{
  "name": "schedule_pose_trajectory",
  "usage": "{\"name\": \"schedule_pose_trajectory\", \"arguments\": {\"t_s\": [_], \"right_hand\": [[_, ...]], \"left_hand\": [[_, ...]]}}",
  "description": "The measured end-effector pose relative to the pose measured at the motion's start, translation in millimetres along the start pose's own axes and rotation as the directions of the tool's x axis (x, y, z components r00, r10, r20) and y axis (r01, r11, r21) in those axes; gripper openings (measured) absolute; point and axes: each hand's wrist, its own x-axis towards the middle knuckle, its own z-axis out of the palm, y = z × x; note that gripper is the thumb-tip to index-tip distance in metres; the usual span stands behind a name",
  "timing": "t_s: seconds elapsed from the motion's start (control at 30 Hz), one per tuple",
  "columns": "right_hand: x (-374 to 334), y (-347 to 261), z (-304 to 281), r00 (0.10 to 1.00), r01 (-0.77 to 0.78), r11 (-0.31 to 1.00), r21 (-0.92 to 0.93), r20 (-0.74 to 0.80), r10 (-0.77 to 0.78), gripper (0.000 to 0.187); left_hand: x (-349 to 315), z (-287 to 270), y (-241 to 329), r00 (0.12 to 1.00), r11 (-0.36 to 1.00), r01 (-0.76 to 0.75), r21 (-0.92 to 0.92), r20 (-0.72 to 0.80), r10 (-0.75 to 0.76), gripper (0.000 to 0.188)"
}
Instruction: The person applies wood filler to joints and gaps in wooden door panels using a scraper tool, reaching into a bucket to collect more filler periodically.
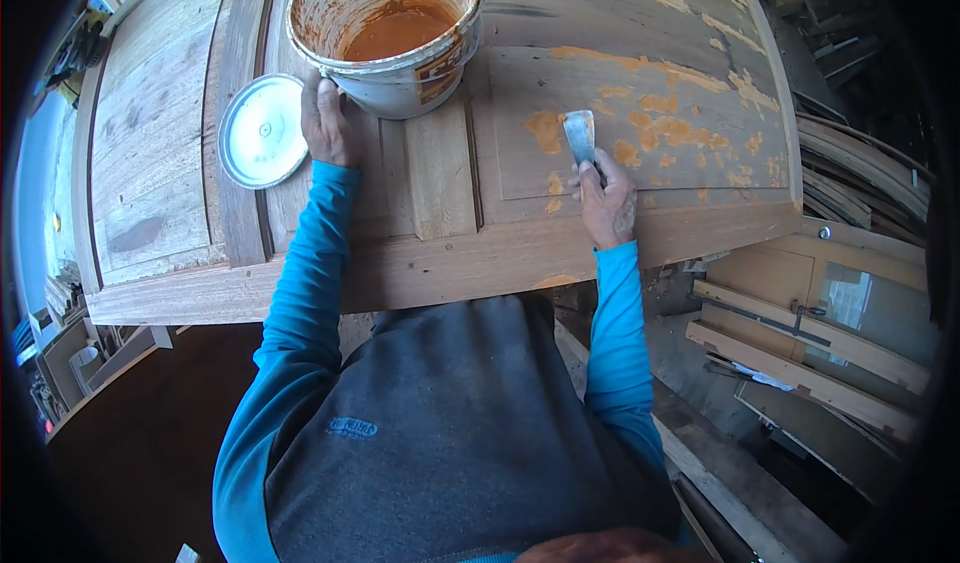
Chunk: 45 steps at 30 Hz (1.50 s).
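A white plastic bucket (400,88) stands on a wooden panelled door (350,253), its inside smeared with orange-brown filler (400,35). My left hand (328,128) grips the bucket at its near left side, just under the rim; some fingertips are hidden there. Beside that hand lies a round white lid (262,131), flat on the wood. In my right hand (606,201) is a putty knife (580,138), its broad metal blade pointing away from me over the right panel. Orange filler patches (660,133) cover parts of that panel, close around the blade.
Stacked boards (865,168) lie beyond the door's right end. At the lower right stand long wooden pieces with a clamp (800,321) and a glazed frame (845,298). More timber and clutter (85,363) sit at the far left. The door's near edge runs in front of me.
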Motion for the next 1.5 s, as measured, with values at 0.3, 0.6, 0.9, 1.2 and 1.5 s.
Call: {"name": "schedule_pose_trajectory", "arguments": {"t_s": [0.3,0.6,0.9,1.2,1.5], "right_hand": [[116.1,5.3,43.6,0.944,0.311,0.836,-0.453,0.044,-0.328,0.030],[109.4,-9.0,59.7,0.938,0.311,0.746,-0.589,0.064,-0.340,0.033],[96.3,-7.5,71.6,0.959,0.282,0.542,-0.791,0.225,-0.170,0.042],[110.5,-50.9,62.0,0.953,0.288,0.519,-0.805,0.293,-0.075,0.040],[104.5,-38.6,50.0,0.951,0.300,0.562,-0.771,0.286,-0.115,0.035]], "left_hand": [[-17.0,-5.6,-22.4,0.992,0.951,-0.094,0.296,-0.049,0.113,0.032],[-20.9,-2.8,-7.8,0.989,0.938,-0.093,0.334,-0.074,0.125,0.028],[-21.8,-1.5,-10.3,0.991,0.941,-0.086,0.328,-0.069,0.115,0.027],[-20.4,-0.2,-12.1,0.993,0.973,-0.041,0.225,-0.095,0.064,0.029],[-19.5,-0.9,-5.1,0.992,0.967,-0.074,0.245,-0.082,0.097,0.029]]}}
